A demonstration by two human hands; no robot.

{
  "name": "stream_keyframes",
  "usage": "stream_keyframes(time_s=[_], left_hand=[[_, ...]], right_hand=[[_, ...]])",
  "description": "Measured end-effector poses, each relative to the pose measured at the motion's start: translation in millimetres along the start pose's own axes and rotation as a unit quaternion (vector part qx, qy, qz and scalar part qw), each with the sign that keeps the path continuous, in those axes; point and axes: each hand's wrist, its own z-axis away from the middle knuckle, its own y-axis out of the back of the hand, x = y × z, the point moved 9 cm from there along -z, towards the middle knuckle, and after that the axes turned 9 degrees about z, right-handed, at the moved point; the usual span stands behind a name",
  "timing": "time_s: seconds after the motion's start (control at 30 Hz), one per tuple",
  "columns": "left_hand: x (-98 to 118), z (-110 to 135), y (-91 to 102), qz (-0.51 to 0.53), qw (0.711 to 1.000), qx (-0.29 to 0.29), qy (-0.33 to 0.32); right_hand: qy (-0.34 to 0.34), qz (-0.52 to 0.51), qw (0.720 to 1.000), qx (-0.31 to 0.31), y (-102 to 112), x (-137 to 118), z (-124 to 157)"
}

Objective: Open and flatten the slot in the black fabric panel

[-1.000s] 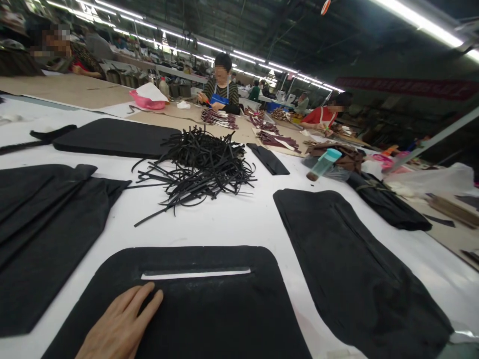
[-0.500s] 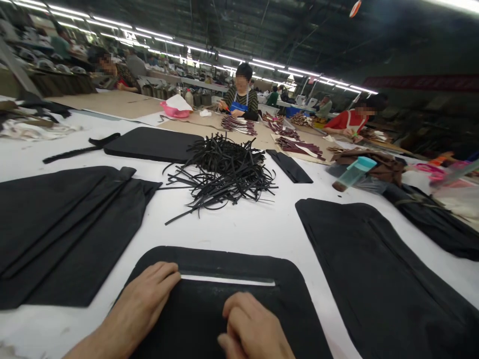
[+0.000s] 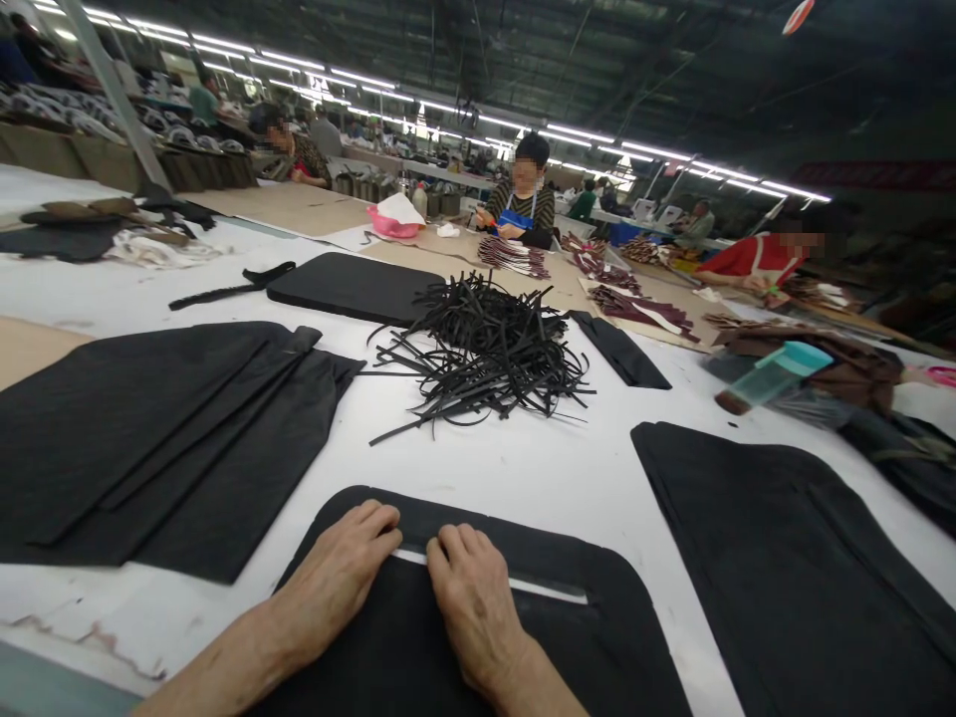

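A black leather-like panel (image 3: 619,617) with rounded corners lies flat in front of me. A long narrow slot (image 3: 549,592) is cut near its far edge, and white shows through it. At the slot's left end, my left hand (image 3: 351,558) has its fingers curled together on the panel's edge. My right hand (image 3: 474,593) grips the near edge partway along, just right of the left hand. Both sets of fingertips are partly hidden. Beyond the panel sits a tangled heap of thin black strips (image 3: 493,349).
Folded black pieces (image 3: 186,438) lie left, and another stack of black panels (image 3: 784,558) right. Behind are a black padded stack (image 3: 351,284), a teal-lidded bottle (image 3: 777,376) and a pink basin (image 3: 392,224). A co-worker in a blue apron (image 3: 527,189) works across the table.
My right hand has moved up from the panel's middle to the slot's edge, close to my left hand. My left hand stays at the slot's left end. The view has shifted left.
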Motion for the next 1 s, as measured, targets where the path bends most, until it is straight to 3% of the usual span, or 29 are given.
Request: stream_keyframes(time_s=[0.2, 0.43, 0.57, 0.7, 1.0], left_hand=[[-4, -2, 1.7, 0.0, 1.0, 0.002, -0.012], [-3, -7, -1.5, -0.017, 1.0, 0.009, -0.015], [-6, -8, -4.5, -0.014, 0.999, 0.025, -0.017], [-8, -7, -3.0, -0.002, 0.999, 0.045, -0.021], [-15, -6, 2.2, 0.024, 0.994, 0.1, -0.032]], right_hand=[[0.036, 0.05, 0.998, 0.007, 0, -9, -4], [-0.015, -0.038, 0.998, -0.04, -5, 15, -12], [-0.028, -0.081, 0.995, -0.043, -3, 21, -13], [-0.086, -0.14, 0.986, -0.02, 2, 29, -9], [-0.074, -0.061, 0.995, -0.02, -5, 30, 8]])
